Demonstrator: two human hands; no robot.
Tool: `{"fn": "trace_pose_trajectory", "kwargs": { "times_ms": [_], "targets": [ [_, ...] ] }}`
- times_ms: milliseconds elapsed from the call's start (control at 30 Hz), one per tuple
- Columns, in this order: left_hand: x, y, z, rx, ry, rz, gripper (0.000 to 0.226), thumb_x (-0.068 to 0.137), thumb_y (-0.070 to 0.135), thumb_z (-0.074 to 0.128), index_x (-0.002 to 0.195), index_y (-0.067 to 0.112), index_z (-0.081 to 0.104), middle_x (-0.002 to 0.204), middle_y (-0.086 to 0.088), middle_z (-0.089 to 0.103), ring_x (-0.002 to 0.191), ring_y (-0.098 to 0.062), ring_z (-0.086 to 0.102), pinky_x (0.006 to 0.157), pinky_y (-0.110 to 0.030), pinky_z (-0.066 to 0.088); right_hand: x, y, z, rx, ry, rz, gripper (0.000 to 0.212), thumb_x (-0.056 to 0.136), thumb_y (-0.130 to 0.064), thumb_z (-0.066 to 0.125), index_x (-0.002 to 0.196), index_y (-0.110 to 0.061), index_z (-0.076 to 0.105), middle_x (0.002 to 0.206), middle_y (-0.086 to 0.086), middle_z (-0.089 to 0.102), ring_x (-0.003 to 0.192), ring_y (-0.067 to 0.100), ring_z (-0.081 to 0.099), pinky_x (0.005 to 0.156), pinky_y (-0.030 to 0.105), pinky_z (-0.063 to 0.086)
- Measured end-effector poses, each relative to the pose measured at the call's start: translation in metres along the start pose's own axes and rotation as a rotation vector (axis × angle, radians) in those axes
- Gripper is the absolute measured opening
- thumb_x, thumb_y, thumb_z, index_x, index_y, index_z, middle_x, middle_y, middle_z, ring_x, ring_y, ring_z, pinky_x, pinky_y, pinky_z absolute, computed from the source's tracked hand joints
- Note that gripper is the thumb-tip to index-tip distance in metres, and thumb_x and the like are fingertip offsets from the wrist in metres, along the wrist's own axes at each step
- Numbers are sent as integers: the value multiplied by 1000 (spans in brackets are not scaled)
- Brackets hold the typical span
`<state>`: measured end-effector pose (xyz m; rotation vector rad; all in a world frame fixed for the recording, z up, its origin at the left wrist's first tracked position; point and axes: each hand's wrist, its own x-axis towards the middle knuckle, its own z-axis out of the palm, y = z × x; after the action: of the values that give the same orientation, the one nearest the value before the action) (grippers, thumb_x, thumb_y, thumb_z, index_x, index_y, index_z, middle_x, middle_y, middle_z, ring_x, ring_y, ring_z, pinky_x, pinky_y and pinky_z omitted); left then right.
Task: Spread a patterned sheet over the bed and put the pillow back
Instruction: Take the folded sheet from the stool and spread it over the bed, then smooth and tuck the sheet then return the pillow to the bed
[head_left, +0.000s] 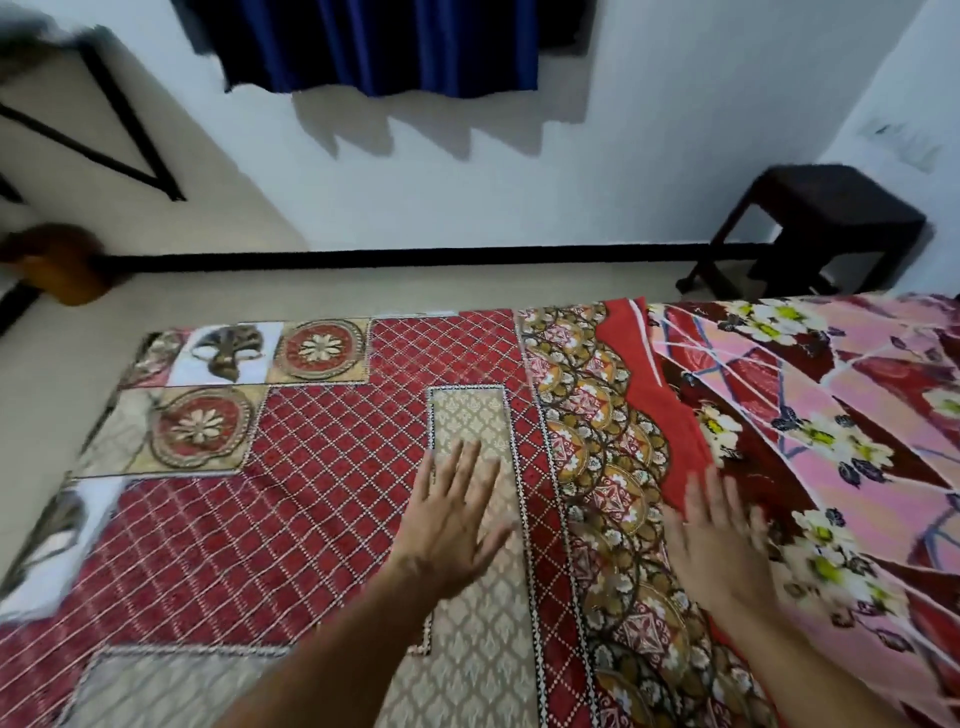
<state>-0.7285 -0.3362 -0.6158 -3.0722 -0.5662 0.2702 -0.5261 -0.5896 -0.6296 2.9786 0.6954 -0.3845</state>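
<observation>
Left hand (457, 519) and right hand (722, 545) lie flat with fingers spread, the left on the red patterned sheet (311, 467) covering the bed, the right at its edge beside a pink flowered cloth (857, 415), probably to smooth creases; no writing shows.

A red fabric sheet (322, 467), printed with a white diamond lattice, beige damask panels, round flower medallions and a gold scalloped border, lay spread flat and mostly smooth to the left of a pink-and-maroon floral cloth (857, 395). Its plain red edge met that cloth's left side, folded and slightly rumpled there.
</observation>
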Motion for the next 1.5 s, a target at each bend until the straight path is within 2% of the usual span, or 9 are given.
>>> {"fn": "trace_pose_trajectory", "kwargs": {
  "times_ms": [167,300,433,667,1000,1267,1500],
  "targets": [
    [-62,-39,-103,64,83,-124,79,96,69,-7,158,20,-14,162,-14,-23,149,-32,-25,122,-56,-7,-52,-113,-92,182,82,-234,82,94,-64,-9,162,-20,0,168,3,-14,155,21,-13,123,44,-14],
    [-138,-74,-168,47,138,-260,78,97,69,-4,159,22,-10,164,-13,-18,151,-30,-18,123,-56,0,-113,-168,-165,194,129,-396,70,103,-59,3,162,-21,0,169,2,-10,155,20,-11,125,47,-7],
    [-222,-106,-204,24,190,-440,80,96,69,-4,160,21,-4,166,-14,-11,153,-31,-13,123,-56,0,-175,-205,-215,148,111,-577,70,104,-57,4,162,-18,3,169,3,-7,155,21,-10,123,44,-11],
    [-324,-132,-236,-114,227,-709,80,98,68,5,161,18,11,168,-12,6,155,-30,-1,125,-51,1,-266,-288,-251,103,87,-839,69,105,-57,6,161,-17,12,169,5,4,155,22,-2,125,48,-6],
    [-410,-202,-240,-169,172,-821,75,101,64,13,159,18,23,167,-11,14,155,-30,3,124,-53,2,-346,-399,-272,98,64,-994,66,106,-54,13,160,-16,18,168,6,15,155,23,10,125,53,2],
    [-484,-297,-226,-106,134,-899,76,100,64,11,156,15,28,165,-14,20,154,-32,6,124,-54,4,-393,-491,-252,150,21,-1011,69,105,-58,11,161,-17,16,169,3,13,156,22,8,125,50,-1],
    [-514,-341,-226,-112,120,-927,76,100,64,12,155,15,31,164,-13,24,154,-32,9,123,-54,7,-419,-548,-245,121,6,-1042,68,106,-55,12,161,-16,15,169,4,12,156,21,7,126,50,0]
  ]
}}
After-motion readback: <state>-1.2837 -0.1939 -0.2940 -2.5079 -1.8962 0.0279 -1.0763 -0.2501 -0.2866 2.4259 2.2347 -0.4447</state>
